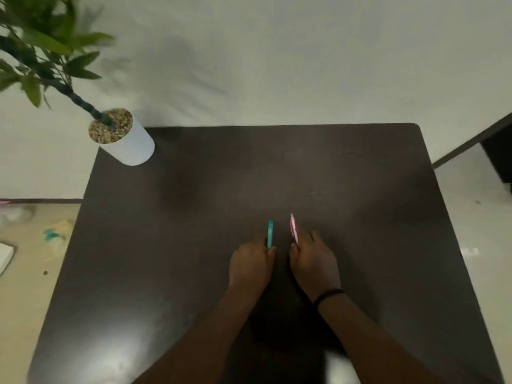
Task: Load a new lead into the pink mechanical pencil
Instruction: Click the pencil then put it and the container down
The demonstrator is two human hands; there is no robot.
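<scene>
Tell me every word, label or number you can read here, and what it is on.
None can be read.
Pink pencil in the right hand: too blurred to show any print.
Teal case in the left hand: no legible label.
White plant pot: plain.
Dark table: no markings.

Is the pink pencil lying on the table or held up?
Held. The right hand grips the pink pencil, whose far end sticks out past the fingers. Blur hides whether that end touches the table.
</scene>
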